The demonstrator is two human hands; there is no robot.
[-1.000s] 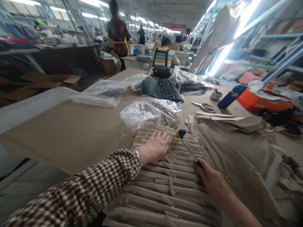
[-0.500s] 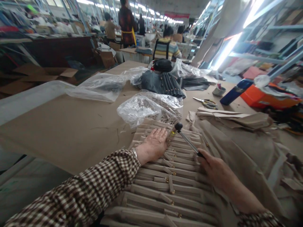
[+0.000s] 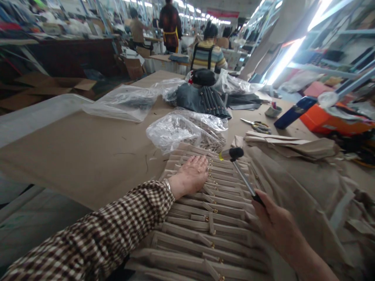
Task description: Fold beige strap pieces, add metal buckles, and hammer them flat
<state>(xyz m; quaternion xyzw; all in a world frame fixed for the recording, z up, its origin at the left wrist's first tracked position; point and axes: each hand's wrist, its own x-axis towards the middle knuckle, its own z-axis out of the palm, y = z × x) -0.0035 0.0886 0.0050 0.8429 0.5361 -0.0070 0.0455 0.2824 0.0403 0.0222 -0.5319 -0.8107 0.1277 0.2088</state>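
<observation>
My left hand (image 3: 191, 175) lies flat, fingers stretched out, on an overlapping row of beige fabric pieces (image 3: 202, 242) with zippers and small brass-coloured zipper pulls. My right hand (image 3: 274, 218) is wrapped round the black grip of a small mallet (image 3: 243, 177). Its head has one black end and one yellow end and is held above the row, to the right of my left fingertips, apart from the cloth. Just beyond the row sits a clear plastic bag (image 3: 187, 128) filled with small beige strips.
Scissors (image 3: 258, 126), a small round container (image 3: 273, 112), a blue box-like object (image 3: 294, 113) and an orange bin (image 3: 325, 119) stand at the right. Beige cloth (image 3: 299, 187) is heaped beside my right hand. Dark zippered pieces (image 3: 205, 101) lie farther back. Several people are beyond the table.
My right hand has lifted the mallet up and to the right, away from the fabric beside my left fingers. My left hand stays flat in place.
</observation>
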